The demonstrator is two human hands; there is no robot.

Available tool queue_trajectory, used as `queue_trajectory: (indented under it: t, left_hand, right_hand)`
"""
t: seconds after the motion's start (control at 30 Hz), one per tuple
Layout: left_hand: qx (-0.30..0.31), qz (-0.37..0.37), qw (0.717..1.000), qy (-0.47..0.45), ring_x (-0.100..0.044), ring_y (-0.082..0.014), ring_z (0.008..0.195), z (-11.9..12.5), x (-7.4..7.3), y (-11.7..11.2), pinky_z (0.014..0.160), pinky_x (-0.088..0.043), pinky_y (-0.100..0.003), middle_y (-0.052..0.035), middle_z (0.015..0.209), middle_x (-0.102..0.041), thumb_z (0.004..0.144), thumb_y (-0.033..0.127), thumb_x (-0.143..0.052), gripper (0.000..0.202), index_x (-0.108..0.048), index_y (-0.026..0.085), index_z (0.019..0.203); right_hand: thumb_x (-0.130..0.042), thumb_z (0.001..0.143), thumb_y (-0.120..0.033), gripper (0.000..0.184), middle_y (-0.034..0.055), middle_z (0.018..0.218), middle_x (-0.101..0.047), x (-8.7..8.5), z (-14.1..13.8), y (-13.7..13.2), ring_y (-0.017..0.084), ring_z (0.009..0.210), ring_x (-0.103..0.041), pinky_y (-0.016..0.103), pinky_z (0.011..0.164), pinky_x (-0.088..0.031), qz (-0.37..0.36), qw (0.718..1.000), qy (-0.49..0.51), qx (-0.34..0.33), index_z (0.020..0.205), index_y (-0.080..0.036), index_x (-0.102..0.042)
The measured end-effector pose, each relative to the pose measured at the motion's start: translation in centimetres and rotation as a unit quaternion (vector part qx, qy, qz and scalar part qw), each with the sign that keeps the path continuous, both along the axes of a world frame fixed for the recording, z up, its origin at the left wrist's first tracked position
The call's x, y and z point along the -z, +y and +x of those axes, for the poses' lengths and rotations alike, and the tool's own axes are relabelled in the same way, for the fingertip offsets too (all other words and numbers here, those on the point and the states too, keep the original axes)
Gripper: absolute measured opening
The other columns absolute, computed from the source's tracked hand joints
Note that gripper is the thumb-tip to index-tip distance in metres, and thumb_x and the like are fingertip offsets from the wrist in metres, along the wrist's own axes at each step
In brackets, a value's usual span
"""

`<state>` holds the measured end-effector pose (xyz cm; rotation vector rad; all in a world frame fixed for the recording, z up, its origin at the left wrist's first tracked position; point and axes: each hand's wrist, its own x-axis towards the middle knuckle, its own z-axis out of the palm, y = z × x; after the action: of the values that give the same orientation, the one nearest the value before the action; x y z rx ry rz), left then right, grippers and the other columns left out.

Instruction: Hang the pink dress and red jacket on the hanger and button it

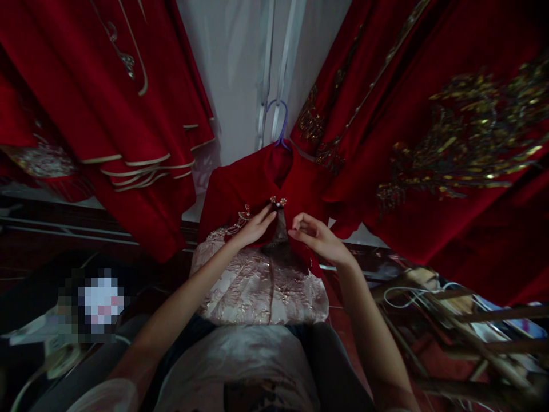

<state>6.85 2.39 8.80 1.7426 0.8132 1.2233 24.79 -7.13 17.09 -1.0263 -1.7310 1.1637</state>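
A red jacket hangs in front of me on a purple hanger, above a pale pink skirt with a metallic pattern. Small beaded flower ornaments sit at the front opening below its collar. My left hand lies on the left front panel, fingers stretched out, the tips just under these ornaments. Beside that hand hangs a beaded tassel brooch. My right hand is raised at the right front panel, its thumb and forefinger drawn together; anything between them is too small to make out.
Red garments with pale trim hang at the left. More red garments with gold sequin embroidery hang at the right. A wooden rack holding a white cable and papers stands low on the right. Metal rails run up behind the hanger.
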Motion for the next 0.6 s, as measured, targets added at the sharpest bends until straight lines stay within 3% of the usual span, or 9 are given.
queue_trajectory:
  t: [0.1, 0.17, 0.23, 0.3, 0.43, 0.6]
  left_hand:
    - [-0.054, 0.024, 0.998, 0.020, -0.067, -0.0173, 0.091, -0.7, 0.4, -0.5, 0.082, -0.052, -0.031, -0.0066, 0.102, -0.070, 0.086, 0.031, -0.054, 0.022, -0.066, 0.019, 0.100]
    - [-0.148, 0.051, 0.988, 0.012, -0.064, -0.0139, 0.074, -1.6, 0.9, -0.5, 0.070, -0.051, -0.027, -0.0045, 0.086, -0.068, 0.083, 0.026, -0.055, 0.013, -0.064, 0.018, 0.088]
    - [-0.257, 0.071, 0.964, -0.013, -0.060, -0.0124, 0.073, -2.4, 1.8, -0.3, 0.065, -0.049, -0.024, -0.0037, 0.086, -0.063, 0.077, 0.022, -0.061, 0.012, -0.060, 0.018, 0.088]
    - [-0.309, 0.056, 0.949, -0.038, -0.059, -0.0119, 0.074, -2.8, 2.9, 0.2, 0.063, -0.049, -0.023, -0.0035, 0.090, -0.059, 0.071, 0.019, -0.066, 0.024, -0.054, 0.018, 0.091]
    - [-0.263, -0.007, 0.961, -0.086, -0.061, -0.0113, 0.076, -2.9, 4.3, 1.1, 0.068, -0.050, -0.024, -0.0012, 0.086, -0.058, 0.069, 0.017, -0.065, 0.028, -0.048, 0.019, 0.092]
    - [-0.211, -0.038, 0.967, -0.138, -0.063, -0.0113, 0.077, -3.0, 4.0, 1.5, 0.075, -0.051, -0.026, -0.0015, 0.085, -0.062, 0.065, 0.013, -0.063, 0.028, -0.052, 0.018, 0.090]
  right_hand:
    - [-0.065, 0.078, -0.033, 0.023, -0.0049, 0.072, -0.047, 1.7, -1.2, 1.0, 0.007, 0.059, -0.043, 0.021, 0.057, -0.037, 0.004, 1.000, 0.006, -0.017, 0.085, -0.021, -0.047]
    - [-0.064, 0.077, -0.033, 0.023, -0.0060, 0.068, -0.046, 3.1, -2.1, 2.2, 0.007, 0.054, -0.042, 0.020, 0.053, -0.036, 0.020, 1.000, 0.010, 0.011, 0.084, -0.021, -0.046]
    - [-0.063, 0.077, -0.033, 0.022, -0.0069, 0.065, -0.045, 4.3, -3.0, 3.6, 0.008, 0.052, -0.042, 0.020, 0.051, -0.035, 0.043, 0.997, 0.011, 0.059, 0.084, -0.021, -0.046]
    - [-0.062, 0.076, -0.033, 0.020, -0.0074, 0.060, -0.044, 5.1, -4.2, 5.1, 0.009, 0.051, -0.042, 0.021, 0.051, -0.035, 0.085, 0.989, -0.002, 0.124, 0.084, -0.021, -0.047]
    - [-0.057, 0.079, -0.033, 0.014, -0.0057, 0.060, -0.048, 5.7, -6.7, 7.9, 0.010, 0.055, -0.048, 0.022, 0.056, -0.038, 0.167, 0.957, -0.028, 0.237, 0.084, -0.021, -0.050]
    - [-0.048, 0.082, -0.024, 0.005, -0.0041, 0.066, -0.049, 6.0, -8.8, 10.6, 0.011, 0.059, -0.050, 0.023, 0.063, -0.039, 0.226, 0.934, -0.070, 0.269, 0.085, -0.021, -0.050]
